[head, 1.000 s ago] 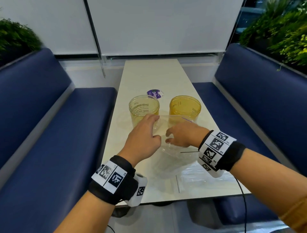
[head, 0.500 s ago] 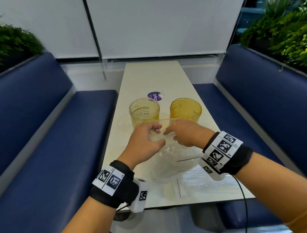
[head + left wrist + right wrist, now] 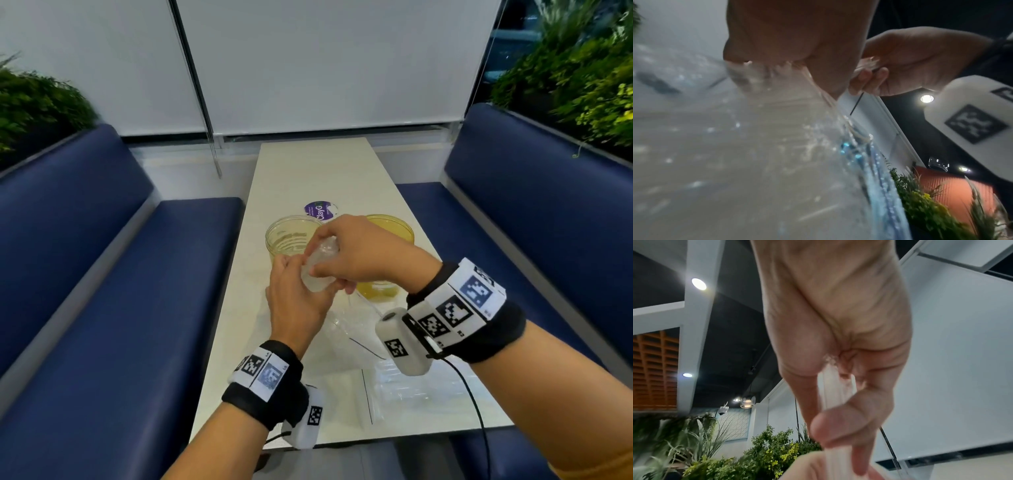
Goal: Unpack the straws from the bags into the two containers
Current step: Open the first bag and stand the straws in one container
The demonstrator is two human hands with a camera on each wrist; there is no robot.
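The left hand (image 3: pixel 301 301) grips the clear bag (image 3: pixel 346 325) at its neck above the bench (image 3: pixel 308 171), steadying it while the right hand (image 3: pixel 363 253) pinches the straws (image 3: pixel 320 267) out; both containers (image 3: pixel 291 236) wait at twelve o'clock.

Café booth: blue benches (image 3: pixel 144 274); table (image 3: pixel 308 171)

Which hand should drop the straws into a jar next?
The right hand, probably. It already grips the straws and sits above both jars. The left hand is lower, holding the bag.
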